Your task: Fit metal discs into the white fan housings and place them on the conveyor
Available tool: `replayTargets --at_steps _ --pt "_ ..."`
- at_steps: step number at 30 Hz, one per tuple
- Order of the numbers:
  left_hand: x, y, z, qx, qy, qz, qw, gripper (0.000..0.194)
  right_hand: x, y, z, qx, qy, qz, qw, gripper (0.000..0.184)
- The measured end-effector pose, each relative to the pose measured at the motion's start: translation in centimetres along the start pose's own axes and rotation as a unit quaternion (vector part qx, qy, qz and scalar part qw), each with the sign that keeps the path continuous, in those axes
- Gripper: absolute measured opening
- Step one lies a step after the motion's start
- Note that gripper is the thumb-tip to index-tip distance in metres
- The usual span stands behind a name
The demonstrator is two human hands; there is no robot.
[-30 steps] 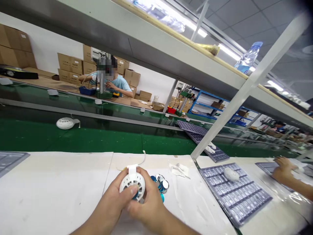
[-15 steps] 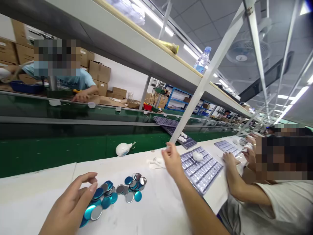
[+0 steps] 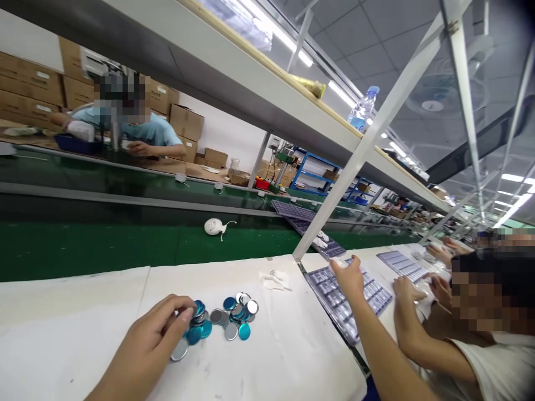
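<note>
My left hand (image 3: 152,337) is at the near pile of round metal discs (image 3: 194,335), some blue-faced and some silver. Its thumb and forefinger are closed together, with a disc edge showing at the fingertips. Over the clear plastic compartment tray (image 3: 378,301) on the right is my right hand (image 3: 350,278). Its thumb and fingers are around a white rounded piece (image 3: 339,262), partly hidden by the hand. A second cluster of discs (image 3: 239,314) lies between the hands.
Crumpled white tissue (image 3: 275,279) lies near the table's back edge. Beyond runs a green conveyor belt (image 3: 137,250) carrying a white balloon-like pouch (image 3: 214,226). A slanted shelf post (image 3: 334,195) rises by the tray. Co-workers sit at right (image 3: 418,334) and across the belt (image 3: 163,136).
My left thumb and forefinger have closed at the discs. My right hand has moved right, onto the white piece on the tray. The pouch is farther from the table edge. The view has shifted.
</note>
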State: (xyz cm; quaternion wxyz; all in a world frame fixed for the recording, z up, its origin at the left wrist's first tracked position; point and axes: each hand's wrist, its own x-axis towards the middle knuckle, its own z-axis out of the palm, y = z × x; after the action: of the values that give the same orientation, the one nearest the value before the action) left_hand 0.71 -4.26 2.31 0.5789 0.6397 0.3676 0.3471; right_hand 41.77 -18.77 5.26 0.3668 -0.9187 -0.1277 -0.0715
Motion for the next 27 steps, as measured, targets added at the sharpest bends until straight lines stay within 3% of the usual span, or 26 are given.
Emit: replayTargets --at_steps 3,5,6,9,10,13,17,21,27 --pt "-0.4 0.3 0.3 -0.018 -0.083 -0.037 0.996 0.031 -7.7 -3.9 2.1 0.111 -0.105 -0.111 0.982 0.077" --pt "-0.7 0.6 0.5 -0.142 -0.150 -0.102 0.973 0.035 -14.4 -6.8 3.5 0.309 -0.278 -0.242 0.877 0.089" --pt "-0.8 0.8 0.6 -0.221 -0.165 -0.125 0.953 0.035 -17.5 -8.2 4.0 0.340 -0.337 -0.276 0.834 0.093" --pt "-1.0 1.6 0.6 -0.391 -0.129 -0.156 0.898 0.035 -23.0 -11.8 5.1 0.321 -0.427 -0.338 0.775 0.093" --pt "-0.9 1.7 0.5 -0.406 -0.113 -0.158 0.893 0.036 -23.2 -12.5 5.4 0.297 -0.431 -0.355 0.774 0.083" --pt "-0.4 1.7 -0.2 -0.393 -0.080 -0.166 0.901 0.045 -20.7 -12.8 6.4 0.170 -0.408 -0.404 0.801 0.028" --pt "0.3 1.3 -0.9 -0.366 -0.048 -0.180 0.912 0.057 -16.9 -11.2 7.9 0.028 -0.406 -0.421 0.811 0.004" --pt "0.3 1.2 -0.9 -0.339 -0.060 -0.175 0.922 0.059 -17.0 -10.5 8.2 -0.012 -0.413 -0.426 0.805 0.005" --pt "0.0 0.8 -0.7 -0.308 -0.075 -0.162 0.934 0.053 -17.5 -11.0 7.3 0.017 -0.457 -0.425 0.781 0.013"
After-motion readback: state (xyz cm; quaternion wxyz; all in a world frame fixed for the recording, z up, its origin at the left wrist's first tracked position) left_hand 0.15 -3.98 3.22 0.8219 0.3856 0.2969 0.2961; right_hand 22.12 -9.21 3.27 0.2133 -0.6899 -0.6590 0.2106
